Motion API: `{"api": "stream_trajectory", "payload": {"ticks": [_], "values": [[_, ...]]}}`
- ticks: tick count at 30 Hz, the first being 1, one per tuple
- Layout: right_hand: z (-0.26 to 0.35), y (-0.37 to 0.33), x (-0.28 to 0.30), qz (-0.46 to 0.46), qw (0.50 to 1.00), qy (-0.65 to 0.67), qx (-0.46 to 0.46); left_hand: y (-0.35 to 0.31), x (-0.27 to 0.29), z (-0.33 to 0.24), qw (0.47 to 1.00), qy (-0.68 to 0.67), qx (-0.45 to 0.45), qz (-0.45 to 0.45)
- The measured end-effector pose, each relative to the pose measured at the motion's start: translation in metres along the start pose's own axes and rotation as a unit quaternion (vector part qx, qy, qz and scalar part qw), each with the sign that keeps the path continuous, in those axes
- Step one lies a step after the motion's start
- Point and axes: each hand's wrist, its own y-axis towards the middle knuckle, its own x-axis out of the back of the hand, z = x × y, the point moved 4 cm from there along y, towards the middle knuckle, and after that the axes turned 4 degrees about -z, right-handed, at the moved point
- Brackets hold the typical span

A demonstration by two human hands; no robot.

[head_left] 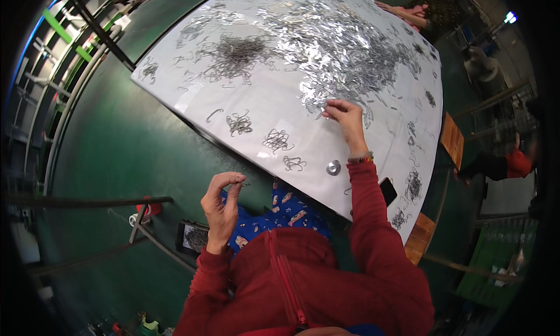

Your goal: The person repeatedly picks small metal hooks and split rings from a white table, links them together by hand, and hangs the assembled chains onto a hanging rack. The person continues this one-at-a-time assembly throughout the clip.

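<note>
Red jacket point(262, 272) nearest, zipped down the front, with blue patterned trousers point(297, 216) beyond it. At the left, off the table, a dark-framed panel point(194, 238) stands low, its front showing a grey, speckled patch.

The left hand point(221, 210) is raised beside the table's near edge, thumb and forefinger drawn close together; a thin wire piece point(247, 184) shows at the fingertips, too small to tell its shape.

On the white table point(312, 187), a black phone point(387, 191) lies by the right sleeve, and a round metal disc point(333, 167) sits left of that forearm. Three small piles of wire hooks point(277, 140) slant away to the left.

The right hand point(348, 119) reaches farther, fingertips pinched at the near edge of a heap of shiny strips point(332, 56); I cannot tell whether they grip one. Left of the heap spreads a darker pile point(236, 54). At the far right edge rests another person's hand point(392, 9).
</note>
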Motion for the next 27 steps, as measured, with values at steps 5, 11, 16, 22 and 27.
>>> {"api": "stream_trajectory", "payload": {"ticks": [5,11,16,22,27], "values": [[0.036,-0.094,-0.091,0.178,0.983,0.024,-0.026,-0.004,0.001,-0.001,0.998,0.035,0.040,0.031],[0.074,-0.168,-0.138,0.239,0.970,0.007,0.030,-0.007,0.002,-0.009,0.996,0.076,-0.029,0.042],[0.077,-0.181,-0.144,0.254,0.965,0.056,0.018,-0.008,0.005,-0.007,0.996,0.071,-0.053,0.032],[0.059,-0.173,-0.145,0.263,0.961,0.046,-0.066,-0.010,0.011,0.009,0.989,0.122,-0.080,0.030],[0.049,-0.185,-0.160,0.214,0.970,0.087,0.080,-0.013,0.014,0.022,0.997,0.076,-0.005,-0.031]]}}
